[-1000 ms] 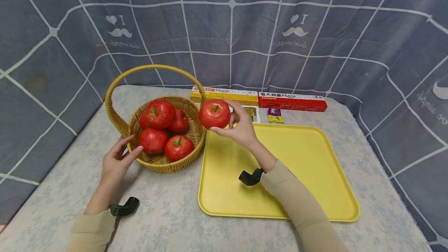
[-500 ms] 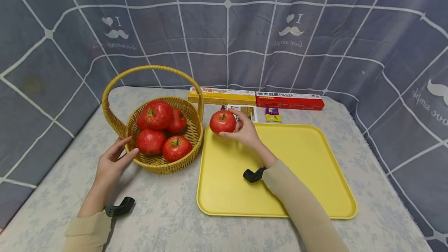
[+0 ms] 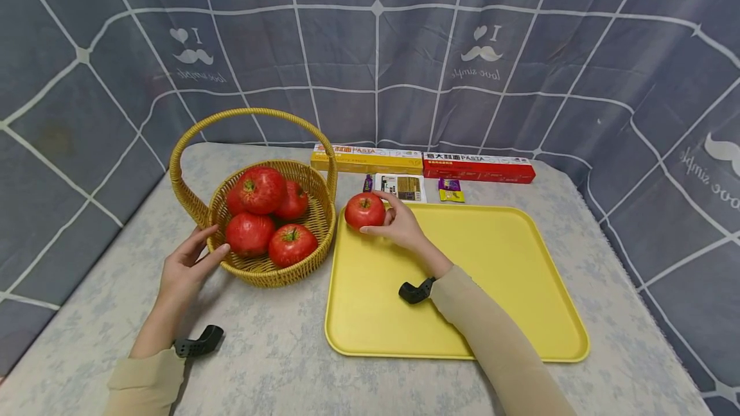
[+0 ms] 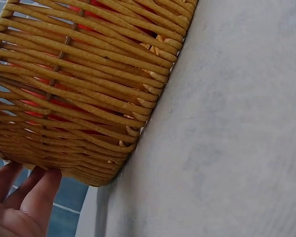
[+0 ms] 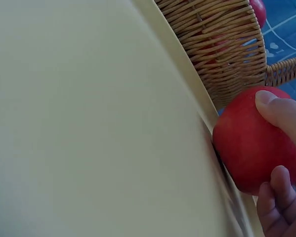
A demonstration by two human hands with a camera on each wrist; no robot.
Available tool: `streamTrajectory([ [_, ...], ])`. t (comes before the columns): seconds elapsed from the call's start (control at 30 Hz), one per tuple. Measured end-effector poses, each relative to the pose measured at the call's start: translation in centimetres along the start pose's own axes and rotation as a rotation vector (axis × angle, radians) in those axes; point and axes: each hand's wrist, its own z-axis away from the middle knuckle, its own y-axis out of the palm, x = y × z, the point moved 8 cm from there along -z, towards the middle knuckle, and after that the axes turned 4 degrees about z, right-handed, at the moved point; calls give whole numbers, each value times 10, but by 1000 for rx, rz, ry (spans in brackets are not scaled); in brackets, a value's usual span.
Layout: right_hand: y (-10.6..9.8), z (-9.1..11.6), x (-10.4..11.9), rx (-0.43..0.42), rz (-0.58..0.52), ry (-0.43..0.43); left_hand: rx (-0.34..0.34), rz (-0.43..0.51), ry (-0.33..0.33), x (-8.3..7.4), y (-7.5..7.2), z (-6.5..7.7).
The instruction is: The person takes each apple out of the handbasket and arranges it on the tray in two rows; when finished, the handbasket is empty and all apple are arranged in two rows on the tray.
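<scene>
A woven basket [image 3: 272, 280] with a tall arched handle stands on the table [image 3: 260, 364], just left of a yellow tray [image 3: 462, 287], several red fruits [image 3: 250, 234] piled inside. Behind the tray lie a white packet [image 3: 409, 188] and two small packets [image 3: 451, 189], purple and yellow; farther back, a yellow pasta box [image 3: 367, 160] and a red pasta box [image 3: 478, 169] line up before a grey-blue curtain [image 3: 347, 37]. The right hand [image 3: 399, 226] grips a red apple [image 3: 365, 211] between thumb and fingers at the tray's far-left corner, near the basket; whether it touches the tray is unclear. The left hand [image 3: 186, 265] touches the basket's near-left side, thumb and fingers spread.
</scene>
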Motion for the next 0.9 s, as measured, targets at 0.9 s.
streamTrajectory([
  [0.9,41,-36,170,239,-211,-300,-14,-26,-12,1,1,2],
])
